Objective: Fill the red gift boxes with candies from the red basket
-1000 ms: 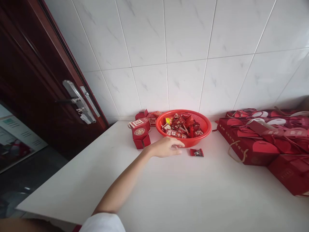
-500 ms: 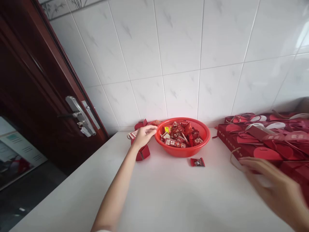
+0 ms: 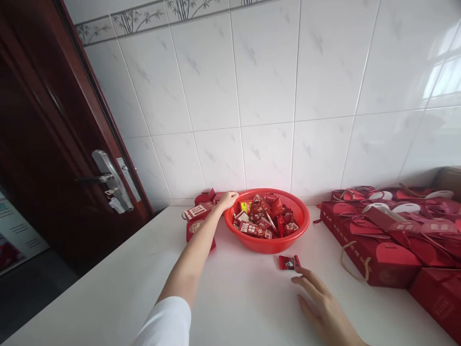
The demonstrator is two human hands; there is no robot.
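Observation:
A red plastic basket (image 3: 266, 246) stands on the white table, heaped with red-wrapped sweets (image 3: 257, 211) and small packets. At its left rim is my left hand (image 3: 229, 198), closed on the edge, its fingertips partly hidden. In front of the basket lies a single red and dark wrapped sweet (image 3: 288, 262). My right hand (image 3: 320, 300) is just below and right of that sweet, fingers apart and holding nothing; its index fingertip comes close to the wrapper. Red cardboard pieces and small boxes (image 3: 196, 211) lie left of the basket, partly behind my left forearm.
Several red gift boxes (image 3: 389, 262) with rope handles and ribbons crowd the right side of the table (image 3: 245, 307). A tiled wall (image 3: 266, 158) rises behind the basket. To the left stands a dark wooden door (image 3: 68, 134) with a metal handle.
My right hand has left the rope handle of a gift box and moved left to the loose sweet. My left hand has closed at the basket's rim. The view has tilted up slightly.

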